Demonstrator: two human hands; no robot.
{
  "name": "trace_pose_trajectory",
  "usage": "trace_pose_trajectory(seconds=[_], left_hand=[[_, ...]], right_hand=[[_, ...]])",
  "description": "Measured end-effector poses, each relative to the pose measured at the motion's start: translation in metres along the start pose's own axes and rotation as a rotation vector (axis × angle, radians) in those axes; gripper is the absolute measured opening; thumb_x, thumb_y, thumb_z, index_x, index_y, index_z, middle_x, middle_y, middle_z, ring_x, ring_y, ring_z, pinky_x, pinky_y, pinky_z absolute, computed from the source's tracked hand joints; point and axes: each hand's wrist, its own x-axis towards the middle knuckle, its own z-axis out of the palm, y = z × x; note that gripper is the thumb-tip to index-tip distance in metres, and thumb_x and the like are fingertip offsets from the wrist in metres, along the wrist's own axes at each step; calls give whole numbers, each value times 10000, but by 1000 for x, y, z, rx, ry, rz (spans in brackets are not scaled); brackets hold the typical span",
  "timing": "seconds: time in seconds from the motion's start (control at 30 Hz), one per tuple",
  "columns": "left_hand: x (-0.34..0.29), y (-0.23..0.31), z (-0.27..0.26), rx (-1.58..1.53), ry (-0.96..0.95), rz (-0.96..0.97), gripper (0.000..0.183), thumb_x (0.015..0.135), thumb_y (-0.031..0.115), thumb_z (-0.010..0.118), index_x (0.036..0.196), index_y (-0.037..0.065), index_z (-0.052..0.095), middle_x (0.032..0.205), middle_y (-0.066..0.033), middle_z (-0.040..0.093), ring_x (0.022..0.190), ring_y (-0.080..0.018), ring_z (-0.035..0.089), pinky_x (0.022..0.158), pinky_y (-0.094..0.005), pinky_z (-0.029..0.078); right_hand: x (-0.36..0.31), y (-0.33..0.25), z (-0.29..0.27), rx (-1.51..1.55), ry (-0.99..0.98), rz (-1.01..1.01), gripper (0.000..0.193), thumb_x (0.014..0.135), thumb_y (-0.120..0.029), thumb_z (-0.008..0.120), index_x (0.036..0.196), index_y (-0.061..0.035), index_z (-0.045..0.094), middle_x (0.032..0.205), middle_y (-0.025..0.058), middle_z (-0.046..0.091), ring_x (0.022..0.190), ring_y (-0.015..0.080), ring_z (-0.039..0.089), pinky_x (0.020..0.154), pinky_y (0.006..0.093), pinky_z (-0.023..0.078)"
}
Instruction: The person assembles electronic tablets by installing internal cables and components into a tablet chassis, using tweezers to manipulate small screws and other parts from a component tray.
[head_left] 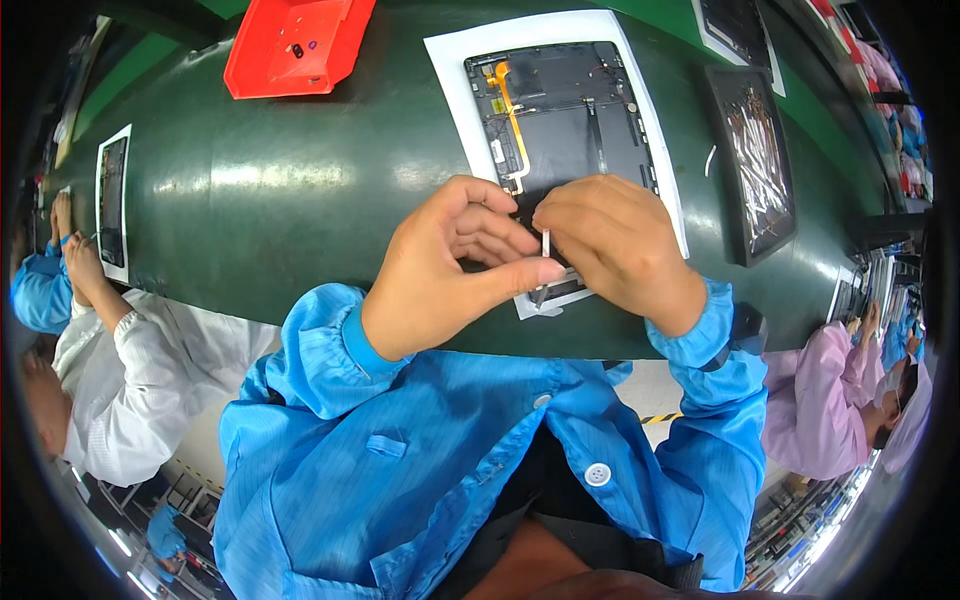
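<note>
A small white strip [546,243] is held upright between my two hands, over the near edge of a tablet's back housing. The fingers of my right hand [620,240] are closed together around its far side and cover part of it. My left hand [440,260] is curled, its thumb and fingertips against the strip from the left. Below the thumb a thin dark piece sticks out; its kind is unclear. The black tablet housing [550,120], with an orange flex cable [515,125], lies on a white sheet [455,75]. A slim dark tool [596,135] rests on the housing.
A red bin [300,50] with a few small parts stands at the far left. To the right, a black tray [757,165] holds many thin strips, with a loose white strip [710,161] beside it. Co-workers sit on both sides; another device [114,200] lies at left.
</note>
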Motion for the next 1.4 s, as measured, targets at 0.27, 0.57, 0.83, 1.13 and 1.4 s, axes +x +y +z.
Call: trace_pose_trajectory(seconds=[0.27,0.57,0.83,1.13,1.4], left_hand=[[-7,-36,10,904,98,659,441,796,132,803,1187,-12,657,1345,-209,645,1244,-416,599,1092,-540,474],[-7,-39,13,1040,79,622,512,761,183,813,1218,4,668,1409,-154,631,1286,-359,561,1106,-553,449],[-4,-34,9,960,50,601,485,754,171,811,1195,19,680,1384,-144,648,1265,-345,571,1072,-547,454],[-4,-38,14,1029,70,598,495,765,207,820,1201,19,681,1385,-145,646,1268,-339,571,1057,-541,467],[-4,-39,15,1056,72,605,492,764,228,824,1186,17,686,1383,-149,643,1270,-336,569,1059,-538,471]], right_hand=[[9,14,13,-79,105,250,165,829,-46,806,986,-63,760,1076,82,715,1072,318,677,941,434,498],[9,22,18,-70,54,286,168,814,-56,819,971,-52,760,1087,86,707,1153,318,655,1012,469,470],[9,24,15,-28,58,295,169,791,-42,831,943,-49,758,1084,77,708,1151,320,663,1016,476,473],[9,27,16,-45,50,282,183,775,-43,837,936,-55,750,1077,72,701,1137,317,672,1001,475,484],[7,27,17,-59,56,272,185,775,-39,834,935,-55,743,1080,70,696,1133,315,670,994,468,488]])
